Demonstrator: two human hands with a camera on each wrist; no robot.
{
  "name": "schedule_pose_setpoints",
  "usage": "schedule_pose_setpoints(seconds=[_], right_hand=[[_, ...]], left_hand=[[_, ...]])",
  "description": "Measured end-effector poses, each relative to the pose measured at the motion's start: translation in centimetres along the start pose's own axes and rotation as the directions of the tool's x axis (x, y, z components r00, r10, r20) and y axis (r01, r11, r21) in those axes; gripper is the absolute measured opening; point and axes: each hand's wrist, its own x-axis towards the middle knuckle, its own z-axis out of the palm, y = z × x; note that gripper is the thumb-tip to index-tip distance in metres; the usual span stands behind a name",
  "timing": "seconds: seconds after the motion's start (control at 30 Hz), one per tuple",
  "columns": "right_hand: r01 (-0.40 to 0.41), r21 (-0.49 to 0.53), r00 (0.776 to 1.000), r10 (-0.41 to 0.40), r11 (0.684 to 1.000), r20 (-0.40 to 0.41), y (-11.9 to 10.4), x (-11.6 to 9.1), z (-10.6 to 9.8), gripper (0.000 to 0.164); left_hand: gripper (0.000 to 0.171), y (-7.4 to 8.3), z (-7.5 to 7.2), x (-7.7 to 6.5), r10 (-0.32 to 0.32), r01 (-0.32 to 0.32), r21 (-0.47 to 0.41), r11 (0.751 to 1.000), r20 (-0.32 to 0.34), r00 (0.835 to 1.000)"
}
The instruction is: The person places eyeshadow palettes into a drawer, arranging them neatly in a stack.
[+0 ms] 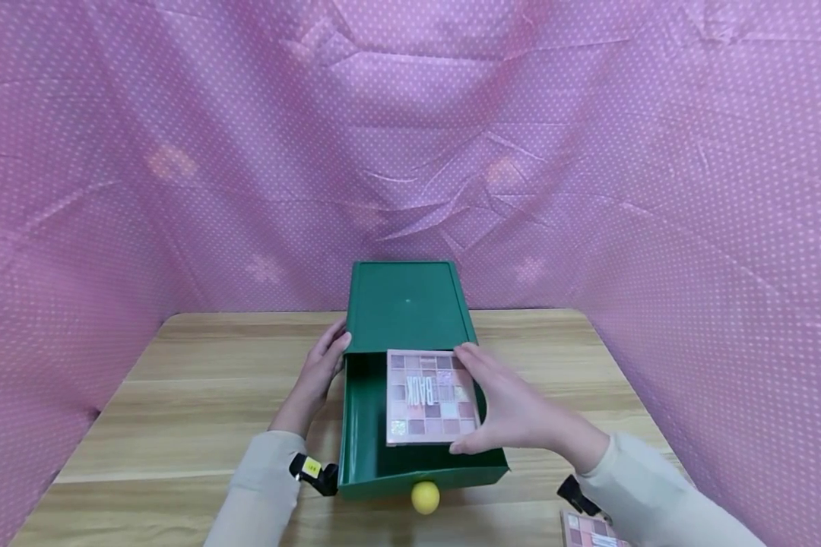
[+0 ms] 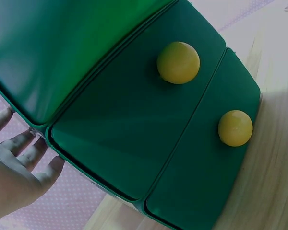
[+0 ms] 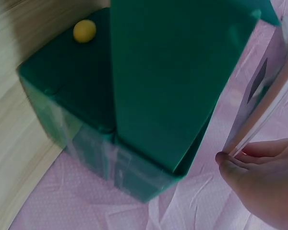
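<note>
You've got a pinkish grid palette [image 1: 432,398] face up over the pulled-out top drawer [image 1: 364,441], and your green, yellow-knobbed drawer unit [image 1: 408,308] sits upright on the tabletop [image 1: 178,395].

Left hand [image 1: 320,368], fingers spread; right hand [image 1: 513,406], wide pinch.

Head looking down, wrists nearer, cabinet [image 1: 407,304] shared

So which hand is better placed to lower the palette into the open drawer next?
Probably the right hand: it grips the palette over the open drawer, while the left hand only touches the left side of the green cabinet.
</note>
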Motion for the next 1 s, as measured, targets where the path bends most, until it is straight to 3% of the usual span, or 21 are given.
schedule_pose_setpoints(seconds=[0.63,1.0], right_hand=[[-0.048,0.018,0.992,0.046,0.999,0.115,-1.2,2.7,3.2,0.107],[-0.007,-0.07,0.98,0.021,0.998,0.199,-1.0,3.9,4.7,0.101]], left_hand=[[0.056,-0.1,-0.2,0.7,0.002,-0.002,-0.03,1.0,-0.012,1.0],[0.056,-0.2,-0.4,1.0,0.004,-0.004,-0.028,1.0,-0.001,1.0]])
